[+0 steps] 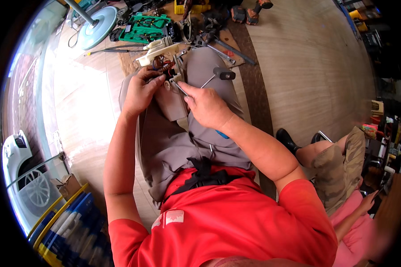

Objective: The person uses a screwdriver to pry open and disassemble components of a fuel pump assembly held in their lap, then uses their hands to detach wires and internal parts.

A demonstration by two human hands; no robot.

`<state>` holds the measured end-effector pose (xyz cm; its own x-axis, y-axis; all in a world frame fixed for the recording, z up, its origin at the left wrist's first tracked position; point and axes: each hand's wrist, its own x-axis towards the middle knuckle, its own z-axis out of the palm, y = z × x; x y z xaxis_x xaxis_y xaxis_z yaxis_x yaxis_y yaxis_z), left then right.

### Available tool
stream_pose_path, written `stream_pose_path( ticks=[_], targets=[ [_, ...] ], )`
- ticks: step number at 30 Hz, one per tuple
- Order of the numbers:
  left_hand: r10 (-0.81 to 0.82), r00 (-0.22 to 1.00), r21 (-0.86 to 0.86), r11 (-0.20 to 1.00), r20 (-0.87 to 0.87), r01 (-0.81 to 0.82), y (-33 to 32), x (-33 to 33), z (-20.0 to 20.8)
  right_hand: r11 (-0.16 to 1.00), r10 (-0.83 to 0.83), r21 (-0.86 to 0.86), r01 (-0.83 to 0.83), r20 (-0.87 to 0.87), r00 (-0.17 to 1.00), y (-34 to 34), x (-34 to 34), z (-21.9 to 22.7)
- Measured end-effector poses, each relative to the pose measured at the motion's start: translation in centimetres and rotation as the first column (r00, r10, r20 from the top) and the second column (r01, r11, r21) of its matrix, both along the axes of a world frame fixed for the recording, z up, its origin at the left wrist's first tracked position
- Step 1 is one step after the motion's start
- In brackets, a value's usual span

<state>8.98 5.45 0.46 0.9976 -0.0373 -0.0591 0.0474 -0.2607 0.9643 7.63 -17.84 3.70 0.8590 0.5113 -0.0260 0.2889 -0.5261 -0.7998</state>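
1. Since everything's happening in the lap, start there: a cream plastic unit [171, 103] sits between the thighs of the gray trousers [158, 151], its pale boxy end near and its far end opened up with loose wires [168, 63] showing.
2. Left hand [142, 91] is on the left side of the unit, fingers bunched by the wires. Can't tell if they're actually pinching anything.
3. Right hand [209, 107] comes in from the right, thumb and fingers closed on a slim metal rod [180, 89] that reaches the unit. A black-handled tool [224, 74] pokes out on the far side of that hand; its shaft runs behind the fingers, so no clue how it's held.
4. Just past the knees, there's a green tool case [140, 27] on the left, a long dark bar [236, 51] on the right and orange-and-black power tools [245, 15] farther back.
5. Far left, a round pale-blue base [98, 27] with a pole.
6. Near right, somebody else's camo shorts [338, 173] and pink top [356, 227].
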Motion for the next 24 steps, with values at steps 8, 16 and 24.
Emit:
stream_pose_path(
  ticks=[8, 16, 24],
  targets=[
    [-0.079, 0.995, -0.088, 0.993, -0.052, 0.075, 0.3, 1.1, -0.2, 0.993, 0.000, -0.115, -0.005, -0.040, 0.999, 0.1, 0.2, 2.0],
    [0.029, 1.000, -0.044, 0.999, 0.010, -0.029, -1.8, 0.3, 0.1, 0.988, -0.057, -0.146, 0.052, -0.030, 0.998, 0.2, 0.1, 2.3],
    [0.161, 0.982, -0.083, 0.985, 0.104, -0.152, -2.7, -1.2, -0.4, 0.978, 0.015, -0.206, -0.025, -0.050, 0.999, 0.3, 0.5, 3.1]
  ],
)
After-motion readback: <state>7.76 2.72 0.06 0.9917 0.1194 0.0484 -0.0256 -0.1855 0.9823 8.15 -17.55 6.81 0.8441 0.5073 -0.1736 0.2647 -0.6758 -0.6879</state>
